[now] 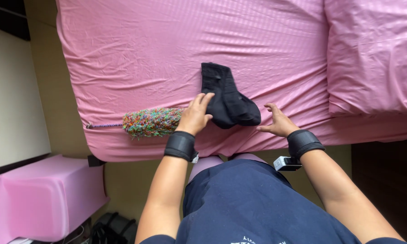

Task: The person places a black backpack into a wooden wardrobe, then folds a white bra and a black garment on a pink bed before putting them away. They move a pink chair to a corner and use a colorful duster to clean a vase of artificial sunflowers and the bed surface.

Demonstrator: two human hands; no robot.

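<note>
Black sock (228, 97): lay on pink bed (144, 54), centre. Left hand (195, 115) touched its 9 o'clock edge, fingers loose; right hand (279, 122) at 4 o'clock, released. Multicoloured sock (151, 122) partly hidden behind the left hand.

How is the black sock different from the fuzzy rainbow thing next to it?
The black sock is plain, dark and flat; the fuzzy rainbow thing is shaggy and many-coloured. The sock lies bent, while the fuzzy thing lies straight with a thin cord off one end. The left hand touches the sock and covers the fuzzy thing's end. Both lie on the pink sheet.
</note>
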